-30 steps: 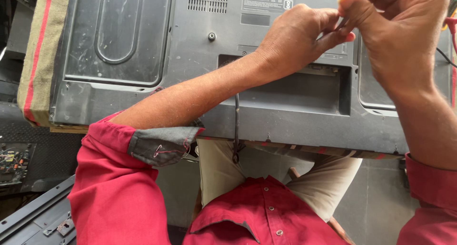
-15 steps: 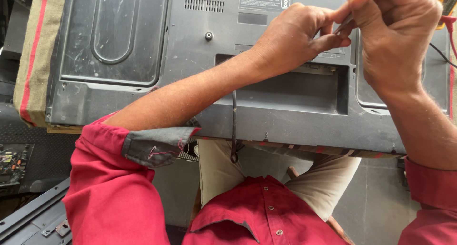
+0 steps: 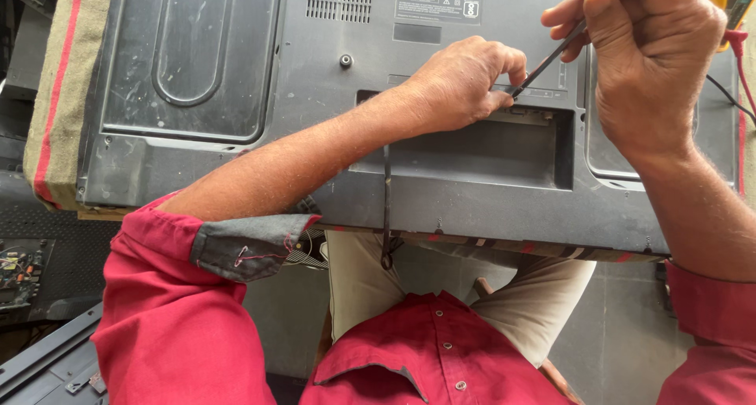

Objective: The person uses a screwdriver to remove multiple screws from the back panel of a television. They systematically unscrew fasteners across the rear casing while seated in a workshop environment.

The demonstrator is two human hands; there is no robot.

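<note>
Right hand [image 3: 654, 66] fingers clamped on screwdriver [image 3: 549, 59]; left hand [image 3: 465, 82] fingertips pinched at its tip, on TV back panel [image 3: 315, 74]. A slip could jab those fingertips or gouge plastic.

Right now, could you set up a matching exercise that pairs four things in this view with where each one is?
Things:
1. left hand
2. right hand
3. screwdriver
4. striped cloth

Places:
A. under the left edge of the television back panel
B. resting on the panel above the rectangular recess
C. slanting down from the right hand to the recess's upper edge
D. raised at the upper right, gripping the tool

Pairs: 1-B, 2-D, 3-C, 4-A
</note>
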